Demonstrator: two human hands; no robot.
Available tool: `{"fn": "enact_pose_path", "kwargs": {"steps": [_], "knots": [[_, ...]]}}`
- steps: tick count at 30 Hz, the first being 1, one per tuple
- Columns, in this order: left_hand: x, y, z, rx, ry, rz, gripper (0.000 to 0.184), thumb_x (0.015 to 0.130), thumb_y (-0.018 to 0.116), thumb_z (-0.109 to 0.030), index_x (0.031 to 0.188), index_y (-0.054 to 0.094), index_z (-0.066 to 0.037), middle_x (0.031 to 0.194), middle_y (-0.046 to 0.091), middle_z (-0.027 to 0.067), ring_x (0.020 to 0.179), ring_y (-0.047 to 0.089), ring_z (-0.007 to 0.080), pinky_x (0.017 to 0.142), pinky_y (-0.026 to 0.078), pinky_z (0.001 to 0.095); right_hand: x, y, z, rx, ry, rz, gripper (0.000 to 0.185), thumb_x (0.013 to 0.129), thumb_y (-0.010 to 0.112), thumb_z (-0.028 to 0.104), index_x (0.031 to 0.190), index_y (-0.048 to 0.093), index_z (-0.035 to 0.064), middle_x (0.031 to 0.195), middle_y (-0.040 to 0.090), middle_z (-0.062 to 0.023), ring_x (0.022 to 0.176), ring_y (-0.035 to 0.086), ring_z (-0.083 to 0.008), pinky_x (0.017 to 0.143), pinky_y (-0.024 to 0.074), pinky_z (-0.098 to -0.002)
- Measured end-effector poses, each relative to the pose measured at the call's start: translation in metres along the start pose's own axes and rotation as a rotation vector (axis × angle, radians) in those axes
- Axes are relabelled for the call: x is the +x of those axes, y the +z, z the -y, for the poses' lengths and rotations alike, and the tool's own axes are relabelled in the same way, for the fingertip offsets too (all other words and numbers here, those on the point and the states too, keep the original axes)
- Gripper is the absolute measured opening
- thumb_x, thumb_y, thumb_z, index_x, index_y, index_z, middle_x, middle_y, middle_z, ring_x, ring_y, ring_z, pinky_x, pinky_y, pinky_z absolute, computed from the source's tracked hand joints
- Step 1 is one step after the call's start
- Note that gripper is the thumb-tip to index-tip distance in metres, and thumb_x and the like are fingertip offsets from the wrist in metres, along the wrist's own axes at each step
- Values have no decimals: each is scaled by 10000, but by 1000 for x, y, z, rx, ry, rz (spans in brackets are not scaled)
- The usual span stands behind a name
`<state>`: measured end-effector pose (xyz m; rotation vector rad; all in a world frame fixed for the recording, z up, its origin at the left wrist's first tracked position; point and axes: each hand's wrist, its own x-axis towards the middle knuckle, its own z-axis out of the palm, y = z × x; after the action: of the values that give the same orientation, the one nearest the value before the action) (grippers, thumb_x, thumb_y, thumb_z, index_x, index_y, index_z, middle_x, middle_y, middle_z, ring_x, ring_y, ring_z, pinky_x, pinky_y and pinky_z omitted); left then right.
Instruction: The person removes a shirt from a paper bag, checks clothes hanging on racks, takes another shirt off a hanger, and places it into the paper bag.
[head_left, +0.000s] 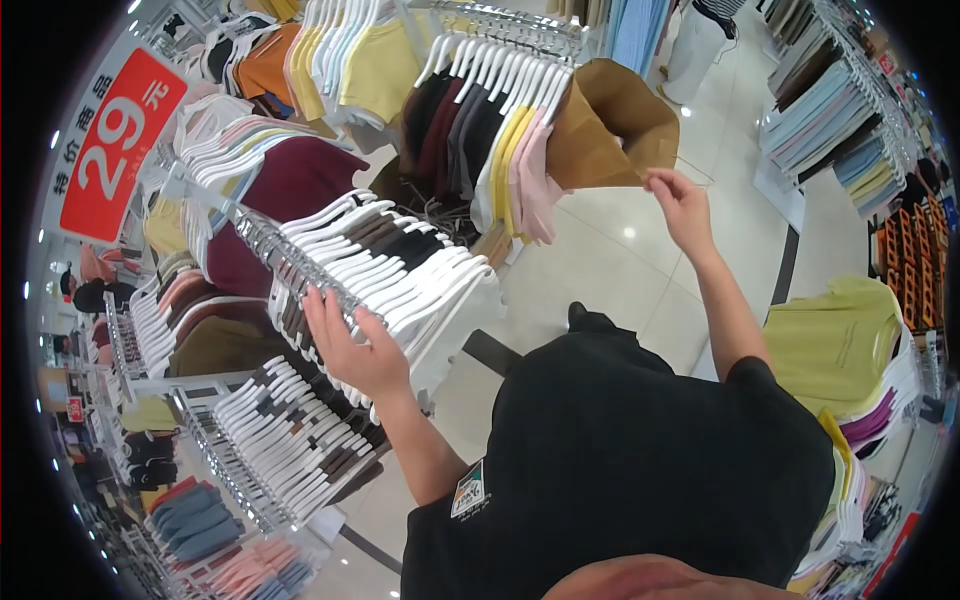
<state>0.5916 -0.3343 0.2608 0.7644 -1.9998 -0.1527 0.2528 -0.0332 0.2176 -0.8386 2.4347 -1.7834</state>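
Observation:
My right hand [680, 205] pinches the lower corner of a brown garment [605, 125] that hangs at the end of a rack of dark, yellow and pink clothes [520, 165]. The garment's edge is drawn out toward my fingertips. My left hand [355, 345] rests at the metal rail [290, 258] of a nearer rack, beside white hangers [400, 270] with dark and white clothes. Its fingers are apart, and I see nothing held in it.
A red price sign [122, 145] stands at the upper left. More hangers [300, 440] fill a rack at the lower left. Green shirts [835, 345] hang at the right. Tiled floor [610, 235] shows between racks. Another person's pale trousers [697, 50] appear at the top.

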Motion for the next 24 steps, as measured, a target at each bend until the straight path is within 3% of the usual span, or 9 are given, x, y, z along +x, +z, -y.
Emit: {"fn": "enact_pose_path", "kwargs": {"steps": [7, 11, 13, 14, 16, 19, 20, 21, 24], "knots": [[0, 4, 0, 12, -12, -28, 394, 866, 556, -45, 1220, 631, 112, 1381, 586, 257, 1340, 508, 434, 1141, 365, 503, 85, -17, -14, 92, -95, -36, 213, 995, 621, 103, 1150, 697, -23, 1010, 749, -76, 935, 691, -126, 852, 529, -264], [-2, 4, -1, -16, -37, -11, 386, 879, 541, -35, 1223, 626, 119, 1392, 578, 256, 1358, 490, 436, 1149, 351, 496, 148, -10, -36, -44, -70, 99, 262, 992, 633, 139, 1207, 676, -5, 1056, 737, -98, 971, 691, -161, 882, 524, -275], [-5, 5, 0, -21, -77, -17, 361, 912, 527, 1, 1238, 617, 125, 1417, 561, 248, 1372, 487, 385, 1145, 349, 440, 177, 6, -52, -376, -113, 262, 285, 920, 678, 215, 1145, 712, 44, 1061, 744, -151, 941, 712, -266, 846, 550, -344], [-5, 6, -2, -33, -100, -23, 359, 909, 529, 12, 1237, 619, 128, 1421, 560, 245, 1371, 489, 373, 1149, 342, 431, 189, 14, -64, -364, -119, 272, 285, 920, 678, 215, 1145, 712, 44, 1061, 744, -151, 941, 712, -266, 846, 550, -344], [-7, 9, -1, -75, -129, -53, 369, 893, 533, 15, 1234, 620, 124, 1418, 563, 247, 1366, 493, 387, 1150, 342, 445, 209, 37, -103, -879, -315, 576, 292, 868, 697, 213, 1106, 720, 45, 1062, 733, -183, 932, 702, -342, 838, 555, -407], [-8, 11, 3, -80, -162, -59, 390, 863, 539, 57, 1240, 621, 109, 1428, 561, 232, 1366, 498, 367, 1151, 344, 441, 243, 83, -164, -1199, -139, 990, 268, 881, 644, 268, 1044, 765, 92, 1095, 717, -215, 1053, 685, -369, 874, 547, -467], [-8, 12, 3, -84, -157, -58, 388, 862, 542, 56, 1238, 624, 103, 1430, 560, 228, 1368, 496, 365, 1152, 344, 435, 244, 90, -172, -1114, -194, 1032, 311, 897, 623, 279, 1080, 751, 62, 1111, 712, -223, 1079, 679, -370, 880, 541, -443], [-10, 11, 4, -79, -155, -65, 386, 861, 546, 56, 1236, 627, 98, 1433, 559, 225, 1370, 494, 363, 1153, 343, 430, 249, 102, -193, -973, -78, 1019, 312, 900, 628, 260, 1084, 741, 35, 1090, 711, -238, 1066, 675, -393, 873, 530, -444], [-8, 10, -2, -162, -216, -79, 374, 854, 565, 59, 1219, 635, 93, 1429, 564, 220, 1378, 490, 356, 1160, 337, 415, 259, 189, -129, -892, -261, 1064, 311, 899, 630, 259, 1082, 741, 33, 1088, 711, -239, 1064, 674, -394, 873, 529, -445]]}}
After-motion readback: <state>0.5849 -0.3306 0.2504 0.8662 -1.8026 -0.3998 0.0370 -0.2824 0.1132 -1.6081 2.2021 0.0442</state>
